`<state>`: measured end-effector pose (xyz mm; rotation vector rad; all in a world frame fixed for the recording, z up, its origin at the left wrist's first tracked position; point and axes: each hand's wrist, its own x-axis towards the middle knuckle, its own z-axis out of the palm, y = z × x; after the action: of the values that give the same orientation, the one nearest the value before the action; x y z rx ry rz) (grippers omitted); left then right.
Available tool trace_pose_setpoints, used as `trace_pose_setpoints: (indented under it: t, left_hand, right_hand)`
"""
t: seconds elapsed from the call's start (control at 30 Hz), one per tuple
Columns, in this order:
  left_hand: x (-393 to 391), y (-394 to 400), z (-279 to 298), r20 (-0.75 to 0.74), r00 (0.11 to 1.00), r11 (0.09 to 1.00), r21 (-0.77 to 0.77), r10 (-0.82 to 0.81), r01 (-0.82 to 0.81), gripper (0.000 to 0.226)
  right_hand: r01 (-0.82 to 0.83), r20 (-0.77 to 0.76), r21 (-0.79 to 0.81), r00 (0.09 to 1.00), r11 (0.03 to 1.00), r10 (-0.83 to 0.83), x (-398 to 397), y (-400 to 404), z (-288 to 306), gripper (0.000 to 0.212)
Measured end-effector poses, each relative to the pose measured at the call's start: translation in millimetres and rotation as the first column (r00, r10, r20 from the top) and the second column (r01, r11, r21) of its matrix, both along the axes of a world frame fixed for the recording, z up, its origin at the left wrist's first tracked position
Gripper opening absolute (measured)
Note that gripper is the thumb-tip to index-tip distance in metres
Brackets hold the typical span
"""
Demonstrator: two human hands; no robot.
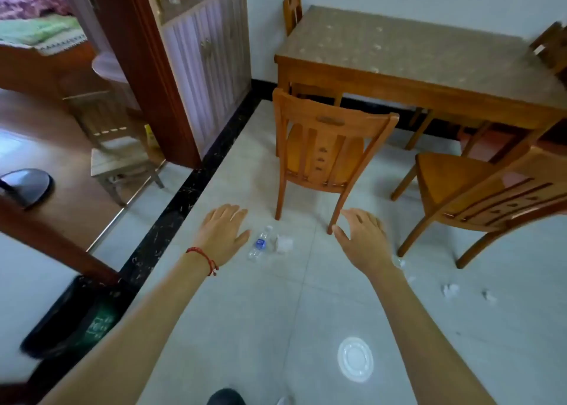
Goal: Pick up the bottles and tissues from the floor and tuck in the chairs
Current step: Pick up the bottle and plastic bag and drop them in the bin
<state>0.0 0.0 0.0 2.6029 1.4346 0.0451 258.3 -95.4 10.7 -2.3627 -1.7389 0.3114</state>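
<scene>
Glossy tiled floor (245,312), varnished wooden chairs (325,150), clear plastic bottle (260,243).

No legible text anywhere. Bottle (260,245), just right of the left-hand fingers (228,213), has a blue label, print too small to read. Green marks on dark bin (92,325), well behind them, too blurred.
</scene>
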Motion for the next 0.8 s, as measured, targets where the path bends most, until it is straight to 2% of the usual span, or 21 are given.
trace_pose_setpoints:
  t: [0.2, 0.43, 0.8]
  left_hand:
    - [-1, 25, -19, -0.010, 1.000, 0.999, -0.046, 0.012, -0.013, 0.053]
    - [4, 97, -47, 0.001, 0.999, 0.996, -0.077, -0.037, 0.037, 0.053]
    - [13, 210, -91, 0.009, 0.993, 0.973, -0.197, -0.118, 0.118, 0.054]
  right_hand:
    - [-0.023, 0.002, -0.019, 1.000, 1.000, 0.023, -5, 25, -23, 0.046]
    - [0.008, 0.002, -0.063, 1.000, 0.998, -0.008, -11, 87, -45, 0.046]
    - [0.086, -0.101, -0.105, 0.990, 0.991, -0.097, -29, 190, -80, 0.044]
